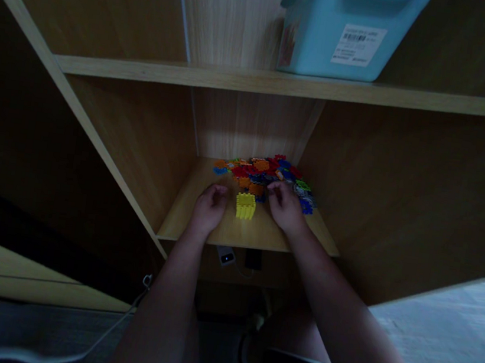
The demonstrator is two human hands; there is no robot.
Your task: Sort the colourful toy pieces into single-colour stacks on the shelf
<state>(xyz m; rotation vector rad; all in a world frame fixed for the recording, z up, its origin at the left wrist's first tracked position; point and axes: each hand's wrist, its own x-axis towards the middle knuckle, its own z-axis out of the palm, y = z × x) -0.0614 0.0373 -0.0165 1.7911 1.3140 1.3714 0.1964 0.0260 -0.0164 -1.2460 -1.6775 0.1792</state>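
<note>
A yellow cube [245, 206] built from notched interlocking tiles sits on the shelf board between my two hands. My left hand [211, 204] rests just left of the cube, apart from it, its fingers loosely curled and no object visible in them. On the other side, my right hand [284, 205] lies at the front edge of a pile of notched plastic tiles [261, 165], in red, orange, blue, green and other colours. Its thumb and fingers are bent but apart, with nothing visible held. Whether it touches the tiles underneath is hidden.
Wooden side walls enclose this compartment, and an upper shelf [220, 78] carries a light-blue plastic bin [318, 43] with a label. Below the board are a small white device [226, 256] with a cable and a dark flat object [253, 258]. A white cable [112, 322] runs at lower left.
</note>
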